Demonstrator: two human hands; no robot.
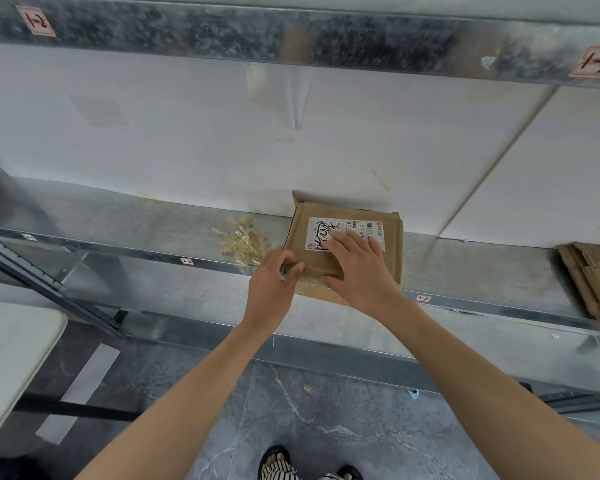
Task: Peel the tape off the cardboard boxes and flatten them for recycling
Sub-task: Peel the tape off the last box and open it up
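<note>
**A:** From the head view, where is the box and what is it made of?

**B:** The cardboard box (392,251) is small, flat and brown. It lies on the galvanised metal shelf (153,220), back against the white panel (187,150). Its edges are dented, and a back flap stands up a little. A white shipping label (321,233) with black scrawl is stuck on top, and a glossy strip of tape (310,283) runs along the near edge.

**A:** And the hands?

**B:** The right hand (357,268) lies flat on the lid, fingers straight and slightly spread, covering part of the label. The left hand (274,289) is at the near left corner, fingers curled in and thumb against forefinger. Something small and grey shows there, but I cannot tell whether it is pinched or what it is.

**A:** What's around it?

**B:** A crumpled wad of yellowish clear tape (243,242) sits just left of the box. Corrugated flattened cardboard (593,285) lies well apart at the right end. The mottled upper beam (187,32) carries handwritten tags (35,20). A white table (7,358) is at the left. Below are grey marbled floor tiles (326,410) and the person's sandals (274,457).
</note>
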